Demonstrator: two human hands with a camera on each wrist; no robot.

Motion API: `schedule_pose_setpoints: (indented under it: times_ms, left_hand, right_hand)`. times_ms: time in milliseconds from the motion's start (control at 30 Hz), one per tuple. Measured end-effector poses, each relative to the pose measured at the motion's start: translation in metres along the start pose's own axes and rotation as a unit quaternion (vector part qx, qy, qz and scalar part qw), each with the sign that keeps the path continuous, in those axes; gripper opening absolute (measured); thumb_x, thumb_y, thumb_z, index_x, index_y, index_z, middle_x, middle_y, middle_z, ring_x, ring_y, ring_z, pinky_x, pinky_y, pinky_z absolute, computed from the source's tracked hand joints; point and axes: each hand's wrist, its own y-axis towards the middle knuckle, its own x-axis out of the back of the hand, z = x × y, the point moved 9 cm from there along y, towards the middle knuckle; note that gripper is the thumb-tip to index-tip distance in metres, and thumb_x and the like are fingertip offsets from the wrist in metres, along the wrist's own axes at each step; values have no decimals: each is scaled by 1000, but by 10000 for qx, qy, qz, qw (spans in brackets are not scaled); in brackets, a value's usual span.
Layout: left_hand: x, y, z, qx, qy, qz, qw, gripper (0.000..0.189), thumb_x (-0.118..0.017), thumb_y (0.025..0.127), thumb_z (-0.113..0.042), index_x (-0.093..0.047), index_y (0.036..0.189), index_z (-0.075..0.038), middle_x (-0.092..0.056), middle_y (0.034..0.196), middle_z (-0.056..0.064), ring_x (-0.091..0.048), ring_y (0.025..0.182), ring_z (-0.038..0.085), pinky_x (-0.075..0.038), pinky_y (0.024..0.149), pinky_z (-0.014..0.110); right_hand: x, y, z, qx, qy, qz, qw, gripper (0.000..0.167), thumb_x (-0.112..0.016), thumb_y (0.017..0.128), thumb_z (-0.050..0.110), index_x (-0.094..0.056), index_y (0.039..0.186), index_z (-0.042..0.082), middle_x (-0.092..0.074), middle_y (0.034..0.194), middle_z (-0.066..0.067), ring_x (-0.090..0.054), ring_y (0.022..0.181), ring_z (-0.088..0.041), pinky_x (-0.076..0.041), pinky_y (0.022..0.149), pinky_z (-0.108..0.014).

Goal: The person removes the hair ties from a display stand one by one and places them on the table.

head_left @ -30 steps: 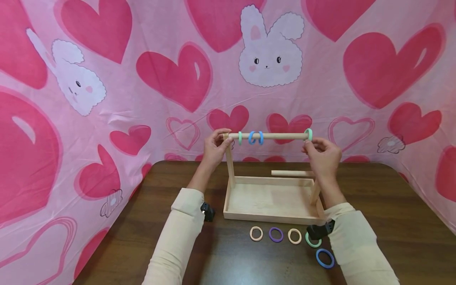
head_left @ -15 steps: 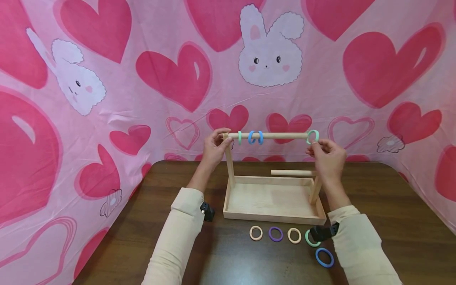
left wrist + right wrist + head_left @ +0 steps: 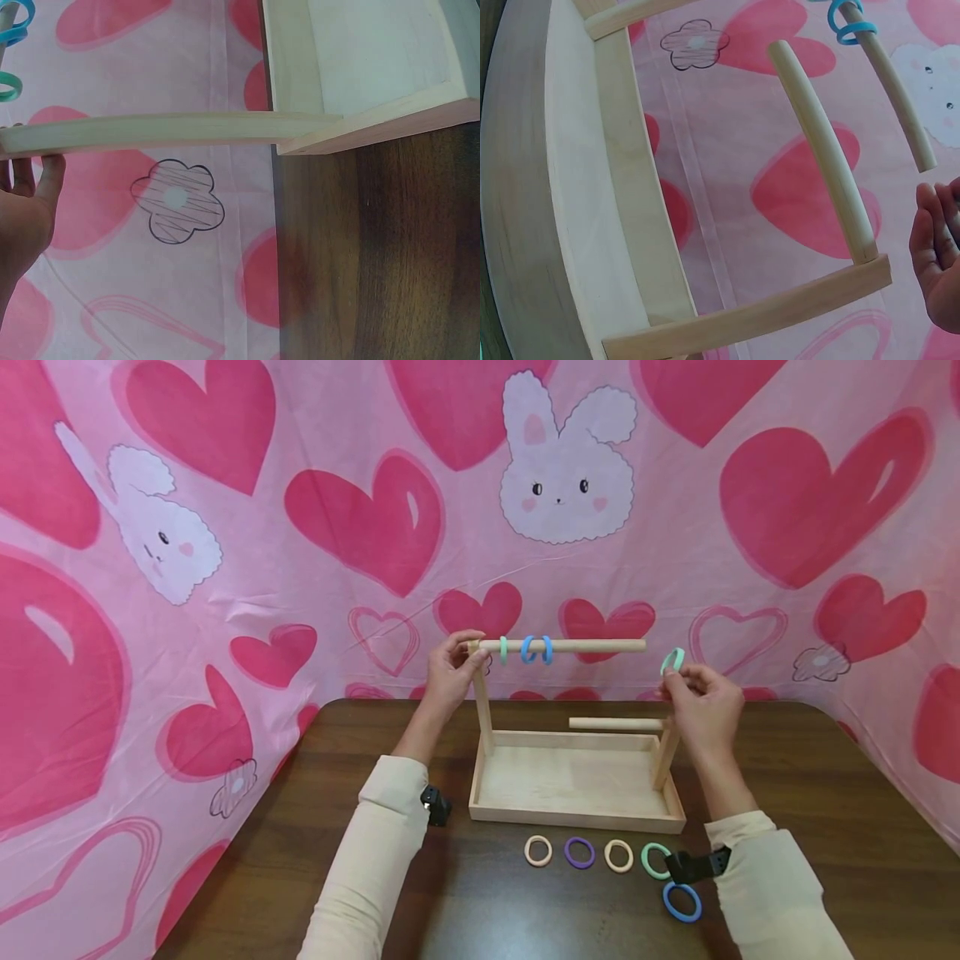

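Observation:
My right hand (image 3: 705,706) pinches a light green ring (image 3: 680,657) to the right of the free end of the upper wooden rod (image 3: 600,646), apart from it. On that rod hang two blue rings (image 3: 550,650) and another green ring (image 3: 503,652). With thumb and fingers, my left hand (image 3: 450,672) grips the top of the left post (image 3: 483,702), where the rod begins. The right wrist view has my right hand (image 3: 937,255) at its edge, the held ring out of frame. In the left wrist view, fingertips (image 3: 51,176) touch the post.
Both posts rise from a shallow wooden tray (image 3: 577,817); a lower rod (image 3: 615,724) points left from the right post (image 3: 664,760). In front lie a beige ring (image 3: 538,865), a purple ring (image 3: 581,867), another beige ring (image 3: 621,871), a green ring (image 3: 645,857) and a blue ring (image 3: 684,919).
The green ring in my right hand has come off the upper rod's free end and moved right and slightly down with the hand. My left hand stays on the post.

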Motion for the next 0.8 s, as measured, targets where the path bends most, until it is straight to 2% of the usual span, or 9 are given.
schedule_pose_setpoints:
  times_ms: [200, 367, 533, 600, 800]
  left_hand:
    - [0, 0, 1, 56, 18, 1, 10000, 27, -65, 95, 4, -63, 121, 7, -68, 102, 30, -64, 77, 3, -54, 74, 18]
    - [0, 0, 0, 54, -40, 8, 10000, 27, -65, 94, 6, -63, 120, 8, -67, 103, 32, -66, 78, 4, -55, 76, 18]
    - [0, 0, -2, -60, -43, 10, 10000, 27, -66, 92, 7, -63, 119, 10, -68, 101, 33, -67, 78, 3, -55, 76, 18]
    - [0, -1, -2, -54, -37, 13, 10000, 27, -66, 93, 7, -63, 119, 9, -68, 101, 32, -66, 78, 3, -55, 76, 18]
    - [0, 0, 0, 4, -47, 23, 10000, 26, -65, 93, 7, -63, 119, 9, -67, 103, 32, -65, 77, 1, -55, 76, 17]
  right_hand:
    - [3, -5, 1, 45, 299, 119, 9995, 26, -68, 90, -2, -68, 72, 17, -68, 58, 17, -65, 50, 4, -53, 52, -12]
    - [5, -8, -3, -229, 341, 247, 9989, 21, -68, 91, -2, -69, 76, 13, -69, 59, 14, -66, 50, 3, -53, 51, -12]
    - [5, -10, -6, -362, 105, 396, 9985, 8, -69, 92, 1, -72, 86, 1, -69, 61, 17, -66, 52, 3, -53, 51, -13]
    - [5, -11, -7, -406, 140, 444, 9981, 7, -69, 93, 2, -71, 87, -2, -69, 61, 16, -66, 52, 2, -53, 52, -13]
    - [6, -14, -10, -586, 485, 526, 9957, 15, -67, 92, -3, -72, 81, 6, -70, 60, 12, -67, 52, 1, -55, 52, -15]
